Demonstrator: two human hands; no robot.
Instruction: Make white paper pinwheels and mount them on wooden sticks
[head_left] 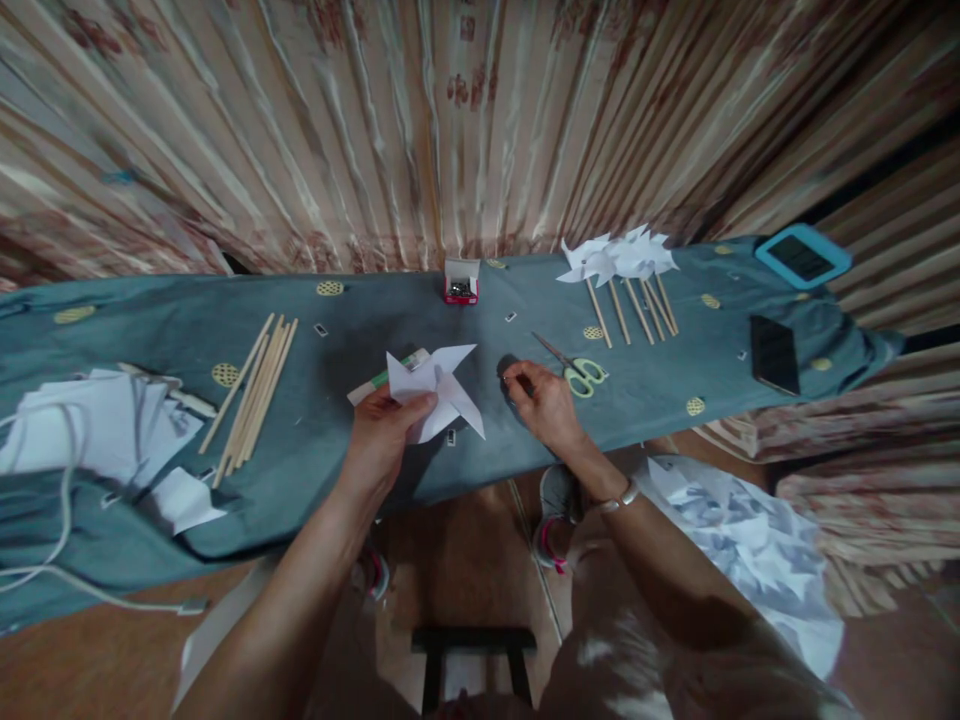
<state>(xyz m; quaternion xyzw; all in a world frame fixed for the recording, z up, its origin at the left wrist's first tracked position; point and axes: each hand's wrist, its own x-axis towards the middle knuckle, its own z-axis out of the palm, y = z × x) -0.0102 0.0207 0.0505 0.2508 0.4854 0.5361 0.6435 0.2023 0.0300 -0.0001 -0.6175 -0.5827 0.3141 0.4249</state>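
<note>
My left hand [386,430] is closed on a folded white paper pinwheel [442,388], held just above the blue-grey cloth-covered board [360,320]. My right hand [544,400] hovers to the right of the pinwheel with thumb and forefinger pinched on something too small to make out. Green-handled scissors [577,370] lie just right of that hand. A glue stick [382,382] lies partly hidden behind the pinwheel.
A bundle of wooden sticks [255,395] lies at the left, near white paper sheets [97,425] and a white cable [67,560]. Finished pinwheels on sticks [622,265] lie at the back right. A small red box [460,282], a dark phone [774,352] and a blue-framed tablet [802,256] are there too.
</note>
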